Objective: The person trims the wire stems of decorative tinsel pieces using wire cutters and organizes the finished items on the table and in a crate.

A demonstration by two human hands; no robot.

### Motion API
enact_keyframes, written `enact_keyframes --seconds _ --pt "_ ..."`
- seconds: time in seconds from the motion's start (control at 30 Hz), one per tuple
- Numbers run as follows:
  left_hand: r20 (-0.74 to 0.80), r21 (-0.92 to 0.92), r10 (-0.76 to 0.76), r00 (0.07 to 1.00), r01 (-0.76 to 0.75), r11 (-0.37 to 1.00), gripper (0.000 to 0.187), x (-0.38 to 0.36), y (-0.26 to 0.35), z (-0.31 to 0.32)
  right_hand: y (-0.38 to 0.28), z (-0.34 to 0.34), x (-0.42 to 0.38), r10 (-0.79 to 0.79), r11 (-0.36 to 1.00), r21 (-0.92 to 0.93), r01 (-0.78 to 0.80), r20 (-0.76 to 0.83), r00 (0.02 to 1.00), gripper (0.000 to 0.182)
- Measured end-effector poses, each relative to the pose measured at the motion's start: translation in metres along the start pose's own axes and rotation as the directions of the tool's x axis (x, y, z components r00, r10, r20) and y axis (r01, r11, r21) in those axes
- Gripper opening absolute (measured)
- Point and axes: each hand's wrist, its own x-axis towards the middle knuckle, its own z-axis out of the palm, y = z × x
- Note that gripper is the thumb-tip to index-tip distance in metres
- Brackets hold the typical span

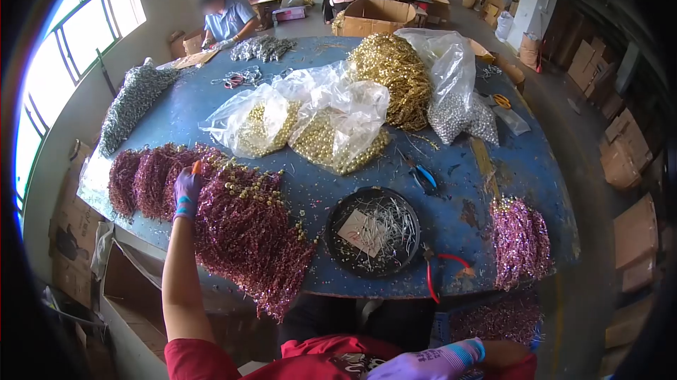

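Observation:
My left hand [187, 191], in a purple glove with an orange fingertip, is on the pink tinsel strands [247, 239] piled at the table's near left; its fingers are closed on some of them. Small gold beads [255, 193] lie over the top of this pile. Low at the bottom edge, close to my red shirt, is my right hand [423, 364] in a purple glove. Its fingers are partly cut off by the frame, and nothing shows in it. A round black tray [333, 239] holds silvery wire pieces and a paper card.
Blue-handled pliers [423, 177] and red-handled pliers [431, 274] lie beside the tray. Bags of gold beads [338, 140], gold strands [391, 76], silver beads [462, 115] and another pink bundle [520, 242] rest on the blue table. A co-worker [229, 19] sits at the far left.

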Motion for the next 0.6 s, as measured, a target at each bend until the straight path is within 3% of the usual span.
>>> enact_keyframes --seconds 0.2,0.27,0.3,0.33,0.4,0.43,0.53,0.6 --pt "-0.001 -0.024 0.000 1.000 0.000 1.000 0.059 -0.006 0.005 -0.003 0.005 0.012 -0.023 0.030 1.000 0.003 -0.030 -0.019 0.999 0.054" --pt "-0.023 -0.037 -0.001 1.000 0.001 0.999 0.060 -0.005 0.005 -0.003 -0.001 0.009 -0.026 0.148 0.978 0.149 -0.147 0.004 0.989 0.054" --pt "0.012 0.006 0.001 1.000 -0.001 1.000 0.062 -0.004 0.005 -0.004 0.010 0.016 -0.033 0.033 0.995 0.093 -0.030 -0.027 0.999 0.056" --pt "0.014 0.014 -0.003 1.000 0.003 1.000 0.062 -0.003 0.005 -0.005 0.006 0.014 -0.033 0.030 0.994 0.101 -0.027 -0.026 0.999 0.056" --pt "-0.003 -0.012 0.065 0.998 -0.065 0.998 0.065 -0.004 0.003 -0.004 -0.008 0.012 -0.029 0.232 0.971 -0.070 -0.228 0.056 0.971 0.058" --pt "0.001 -0.004 0.075 0.997 -0.075 0.997 0.066 -0.002 -0.002 -0.003 -0.007 0.014 -0.029 0.296 0.955 -0.043 -0.293 0.070 0.953 0.062" --pt "-0.024 0.015 0.093 0.995 -0.093 0.996 0.068 0.006 -0.013 0.003 -0.009 0.009 -0.014 0.395 0.919 -0.078 -0.387 0.179 0.901 0.065" --pt "-0.044 0.023 0.100 0.994 -0.099 0.995 0.067 0.006 -0.013 0.003 0.005 0.015 -0.014 0.375 0.927 -0.078 -0.367 0.179 0.910 0.071"
